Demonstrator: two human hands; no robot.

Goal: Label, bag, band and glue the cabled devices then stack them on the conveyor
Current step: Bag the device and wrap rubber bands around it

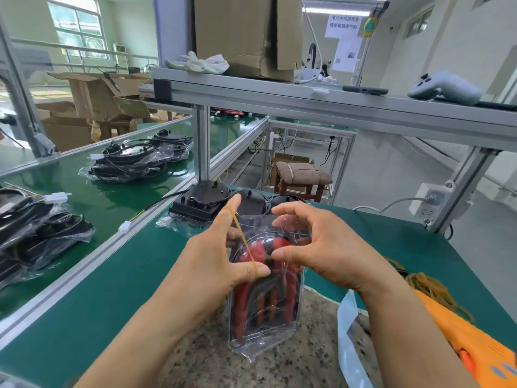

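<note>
Our left hand (221,256) holds a yellow band (243,242) stretched taut from forefinger tip to thumb, and the thumb presses against the clear bag (263,317). Our right hand (316,245) clamps the bag's upper part, with the thumb on the front and the fingers curled over and behind the top. The bag stands upright between both hands on a speckled slab (279,368) set on the green bench (140,275). Inside is the device (260,301) — red and black cable coils. Black units (204,200) sit just behind the hands. On the left runs the conveyor (112,197), carrying bagged stacks (134,161). Near our right forearm lie loose bands (430,287) and an orange tool (470,345).
</note>
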